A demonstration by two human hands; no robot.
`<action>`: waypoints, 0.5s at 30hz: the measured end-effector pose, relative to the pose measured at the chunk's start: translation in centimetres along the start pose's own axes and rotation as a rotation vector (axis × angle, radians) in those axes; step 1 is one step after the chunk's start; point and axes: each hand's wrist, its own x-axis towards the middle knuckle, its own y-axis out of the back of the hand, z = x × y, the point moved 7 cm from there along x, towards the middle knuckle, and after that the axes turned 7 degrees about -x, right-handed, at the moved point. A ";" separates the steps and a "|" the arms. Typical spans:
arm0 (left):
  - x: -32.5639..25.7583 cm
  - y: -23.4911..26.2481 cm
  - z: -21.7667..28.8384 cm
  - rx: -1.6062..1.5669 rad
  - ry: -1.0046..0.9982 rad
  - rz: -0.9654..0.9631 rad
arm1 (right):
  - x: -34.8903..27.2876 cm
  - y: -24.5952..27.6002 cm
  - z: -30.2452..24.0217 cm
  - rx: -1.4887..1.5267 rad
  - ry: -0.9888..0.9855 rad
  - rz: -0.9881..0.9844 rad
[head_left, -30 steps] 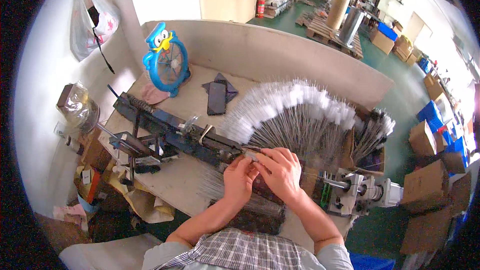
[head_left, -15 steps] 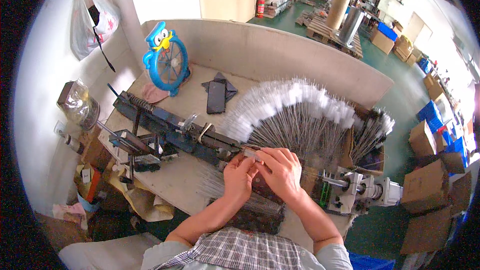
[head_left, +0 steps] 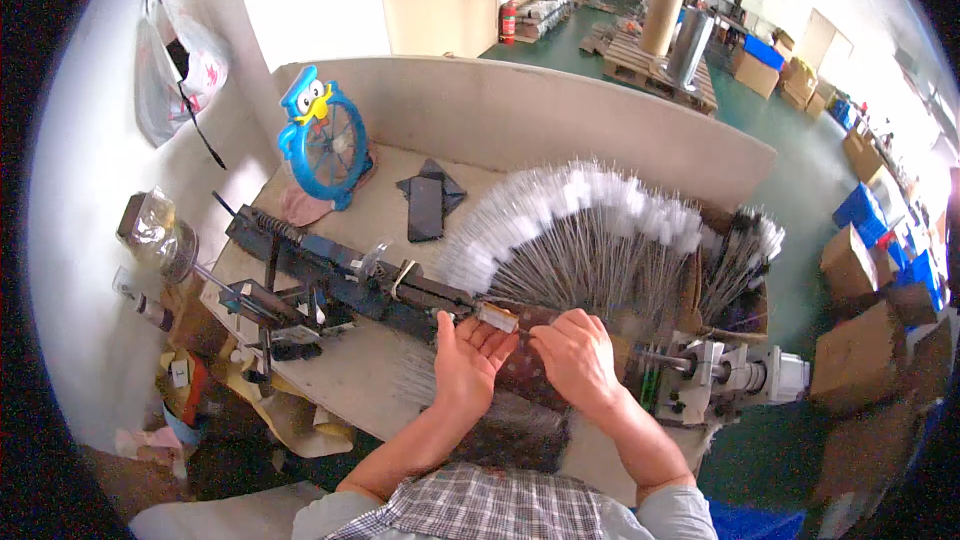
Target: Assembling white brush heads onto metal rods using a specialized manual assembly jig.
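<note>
My left hand [head_left: 466, 358] is turned palm up with its fingers spread. Its fingertips lie under a small whitish block-like piece [head_left: 497, 317] at the end of a long dark metal bar fixture [head_left: 400, 285]; whether they touch it I cannot tell. Just right of that piece, my right hand [head_left: 575, 355] is closed, thumb and forefinger pinched together; what they hold, if anything, is too small to make out. Beyond both hands fans a big heap of thin wire brushes [head_left: 590, 230] with white bristle ends. More fine wires or bristles [head_left: 515, 425] lie below my hands.
A motor unit with a shaft [head_left: 735, 375] stands at the bench's right end. A lever mechanism [head_left: 270, 305] sits on the left. A phone [head_left: 426, 208] and a blue duck-shaped fan [head_left: 328, 145] are farther back. A low panel [head_left: 600, 105] bounds the bench; darker brushes [head_left: 745, 265] stand at right.
My hands have parted around the small whitish piece. The left has opened, palm up; the right has drawn back slightly to the right and closed. The whole view has shifted a little.
</note>
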 end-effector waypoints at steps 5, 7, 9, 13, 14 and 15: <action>0.3 0.4 -0.1 0.161 -0.043 -0.061 | 0.8 1.2 0.6 0.063 -0.026 -0.003; -0.1 0.2 -0.2 0.238 -0.030 -0.036 | 0.6 2.4 0.6 0.157 -0.017 0.070; -0.9 1.4 -0.6 0.333 -0.029 0.018 | -0.2 3.3 0.1 0.188 -0.062 0.081; -2.1 4.7 1.2 0.398 0.016 -0.016 | -3.9 -0.1 1.5 0.300 -0.169 -0.164; -2.2 5.8 2.7 0.439 -0.032 0.005 | -5.1 -1.1 1.9 0.296 -0.171 -0.169; -2.3 7.2 4.5 0.481 -0.081 0.026 | -6.5 -2.5 2.1 0.263 -0.146 -0.195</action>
